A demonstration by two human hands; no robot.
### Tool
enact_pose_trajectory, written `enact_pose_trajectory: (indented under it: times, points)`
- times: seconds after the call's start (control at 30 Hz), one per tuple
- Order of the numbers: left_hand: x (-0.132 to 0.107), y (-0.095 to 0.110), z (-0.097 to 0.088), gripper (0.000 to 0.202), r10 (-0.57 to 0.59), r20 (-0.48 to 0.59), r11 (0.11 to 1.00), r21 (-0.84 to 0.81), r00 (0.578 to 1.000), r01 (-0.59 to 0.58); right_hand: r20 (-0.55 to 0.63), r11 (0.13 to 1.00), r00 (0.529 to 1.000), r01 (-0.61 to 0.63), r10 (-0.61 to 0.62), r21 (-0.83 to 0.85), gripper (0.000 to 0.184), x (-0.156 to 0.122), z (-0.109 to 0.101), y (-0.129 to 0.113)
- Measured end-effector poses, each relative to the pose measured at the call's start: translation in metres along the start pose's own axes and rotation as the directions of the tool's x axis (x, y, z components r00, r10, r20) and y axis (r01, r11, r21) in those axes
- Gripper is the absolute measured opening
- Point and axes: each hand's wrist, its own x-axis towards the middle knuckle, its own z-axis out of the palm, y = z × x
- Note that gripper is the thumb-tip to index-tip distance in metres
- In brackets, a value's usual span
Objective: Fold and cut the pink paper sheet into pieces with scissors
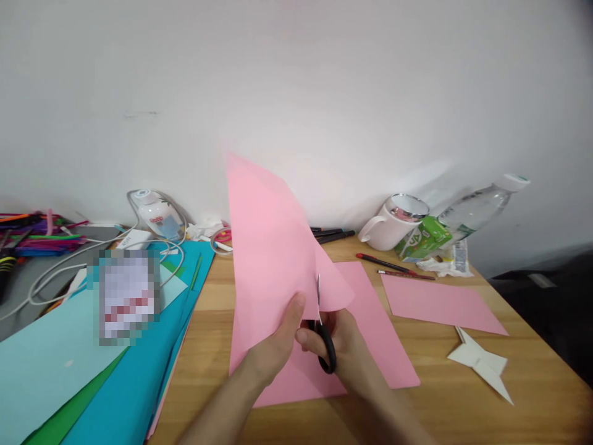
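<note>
A large sheet of pink paper (269, 247) stands raised in front of me, its upper part curving over. My left hand (280, 334) grips its lower edge, thumb on the near face and the other fingers hidden behind. In my right hand (340, 340) are black-handled scissors (328, 352), with my fingers through the loops. Their blades point upward and sit in a cut in the sheet, with a pink flap bending off to the right. Beneath both hands, another pink sheet (389, 358) lies flat on the table.
On the right are a pink strip (440, 303), a folded white paper star (482, 361), pencils (384, 262), a white mug (393, 222), a green carton (424, 238) and a tilted bottle (482, 207). Blue and green papers (152, 371), a cable (60, 266) and a white bottle (160, 216) occupy the left.
</note>
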Motion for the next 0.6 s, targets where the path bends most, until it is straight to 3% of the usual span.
enact_pose_trajectory:
  times: [0.1,0.3,0.6]
  points:
    - [-0.0019,0.0021,0.0038,0.026,-0.006,-0.099,1.000,0.019,0.995,0.008,0.015,0.998,1.000,0.008,-0.009,0.057,0.037,0.0004,-0.0003,0.0006]
    - [-0.0041,0.0034,0.0064,0.025,-0.021,-0.100,0.999,-0.032,0.995,0.017,0.007,1.000,1.000,-0.021,0.020,0.021,0.030,0.0015,-0.0024,0.0010]
    - [0.0003,-0.0034,0.0014,0.032,-0.056,0.116,0.997,-0.051,0.992,0.062,-0.069,0.991,0.995,-0.075,0.067,-0.110,0.032,0.0021,0.0001,-0.0050]
